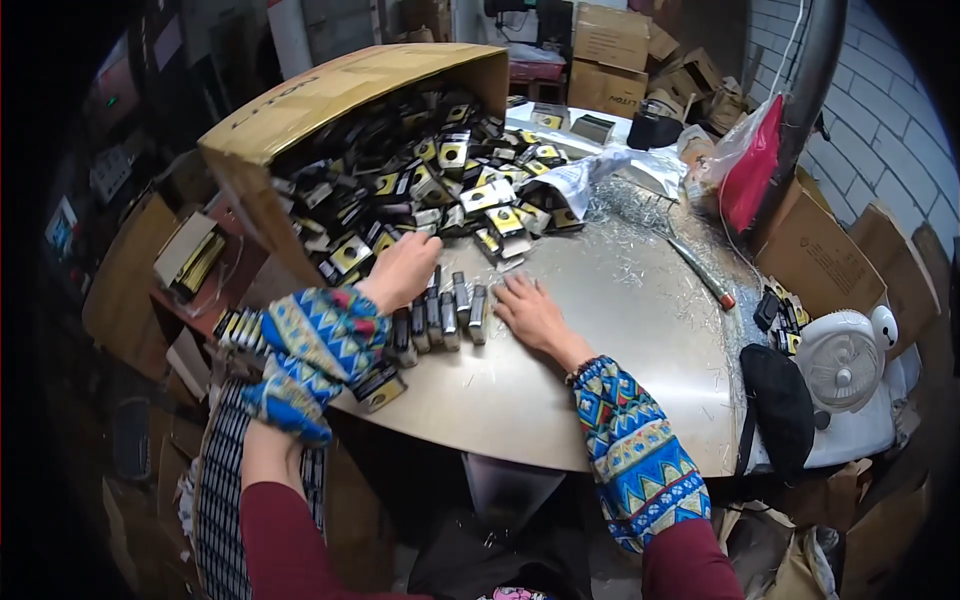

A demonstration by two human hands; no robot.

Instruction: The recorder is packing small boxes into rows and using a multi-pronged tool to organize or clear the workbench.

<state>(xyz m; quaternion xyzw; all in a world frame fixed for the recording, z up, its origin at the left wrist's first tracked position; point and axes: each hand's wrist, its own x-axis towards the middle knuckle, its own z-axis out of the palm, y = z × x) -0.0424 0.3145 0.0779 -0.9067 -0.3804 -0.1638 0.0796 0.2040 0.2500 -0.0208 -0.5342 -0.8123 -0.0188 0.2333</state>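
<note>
Small black-and-yellow boxes spill in a heap from a large cardboard carton tipped on its side. At the near edge of that heap is my left hand, its fingers curled closed; whatever they hold, if anything, is hidden. Below it, several of the small boxes stand on edge in a short row on the metal tabletop. My right hand rests on the tabletop just right of that row, fingers stretched and slightly spread, holding nothing. Another small box lies at the table's front left edge, beside my left sleeve.
Shiny thin scraps litter the tabletop's far right, near a tool with a red tip. A white fan and a black pouch sit at the right. A dark slatted rack stands low at the left.
</note>
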